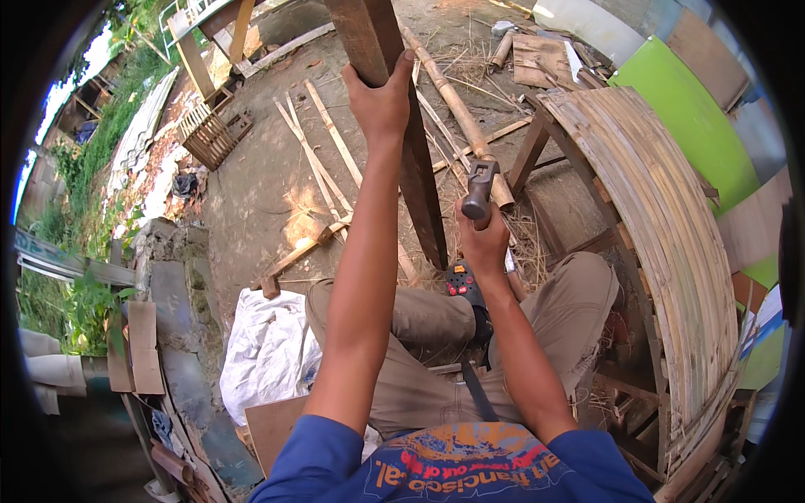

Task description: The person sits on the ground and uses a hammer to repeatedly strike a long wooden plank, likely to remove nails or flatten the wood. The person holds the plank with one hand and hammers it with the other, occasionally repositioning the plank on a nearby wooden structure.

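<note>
blue shirt sleeves (335,457) sit nearest, with khaki trousers (419,335) beyond them. right hand (484,239) is clenched around a hammer (480,189), its head pointing away, just right of a dark wooden plank (402,117). left hand (381,96) grasps that plank farther up. curved bamboo slat frame (671,226) stands right; loose bamboo strips (323,151) lie far left.

Two hands: left hand (381,96), right hand (484,239); one dark plank (394,101); one hammer (480,186); one bamboo pole (457,109); one white sack (268,348).
</note>
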`<state>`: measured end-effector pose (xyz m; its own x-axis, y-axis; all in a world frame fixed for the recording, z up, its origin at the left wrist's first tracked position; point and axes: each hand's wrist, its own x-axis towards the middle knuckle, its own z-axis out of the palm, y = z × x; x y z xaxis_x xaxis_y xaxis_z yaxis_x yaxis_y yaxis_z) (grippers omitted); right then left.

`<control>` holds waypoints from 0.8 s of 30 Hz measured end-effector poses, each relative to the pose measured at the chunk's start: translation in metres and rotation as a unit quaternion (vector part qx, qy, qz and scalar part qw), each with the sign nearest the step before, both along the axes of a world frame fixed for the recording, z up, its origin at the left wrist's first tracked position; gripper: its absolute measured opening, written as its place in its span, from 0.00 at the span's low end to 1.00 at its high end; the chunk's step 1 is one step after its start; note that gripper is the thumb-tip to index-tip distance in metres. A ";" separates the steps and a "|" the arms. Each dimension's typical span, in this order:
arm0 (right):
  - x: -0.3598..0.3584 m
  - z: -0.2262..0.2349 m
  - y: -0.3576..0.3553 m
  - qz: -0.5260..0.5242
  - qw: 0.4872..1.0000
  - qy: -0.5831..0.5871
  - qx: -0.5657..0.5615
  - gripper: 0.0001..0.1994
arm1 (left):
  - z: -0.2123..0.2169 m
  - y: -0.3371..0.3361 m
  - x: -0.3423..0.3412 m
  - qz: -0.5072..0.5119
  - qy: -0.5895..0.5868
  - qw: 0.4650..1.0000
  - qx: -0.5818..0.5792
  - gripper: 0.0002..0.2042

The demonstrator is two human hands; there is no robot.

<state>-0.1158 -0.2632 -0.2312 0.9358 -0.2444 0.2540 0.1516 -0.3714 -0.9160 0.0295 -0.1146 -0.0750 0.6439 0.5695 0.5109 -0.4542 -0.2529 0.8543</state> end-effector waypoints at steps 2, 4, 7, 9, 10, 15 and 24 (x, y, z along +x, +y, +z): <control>-0.014 0.002 -0.017 0.011 1.000 -0.016 0.002 0.19 | 0.002 0.003 -0.004 0.006 0.006 1.000 0.009 0.32; -0.032 -0.003 -0.022 0.026 0.989 0.120 0.084 0.19 | 0.004 0.008 -0.007 0.019 0.012 1.000 0.015 0.31; -0.062 -0.043 -0.025 0.014 0.972 0.214 0.094 0.19 | 0.003 0.009 -0.015 0.044 0.026 0.999 0.008 0.32; -0.072 -0.080 -0.025 -0.052 0.988 0.136 -0.048 0.17 | 0.007 0.007 -0.017 0.041 0.022 0.999 0.009 0.32; -0.069 -0.083 -0.023 -0.048 0.992 0.116 -0.013 0.17 | 0.007 0.009 -0.021 0.032 0.019 0.999 0.012 0.32; -0.069 -0.033 -0.002 0.059 0.914 0.200 0.348 0.13 | 0.003 0.034 -0.031 0.038 0.059 0.998 0.003 0.36; -0.074 0.020 -0.021 0.105 0.934 0.156 0.303 0.15 | -0.003 0.034 -0.025 0.027 0.003 1.000 0.014 0.34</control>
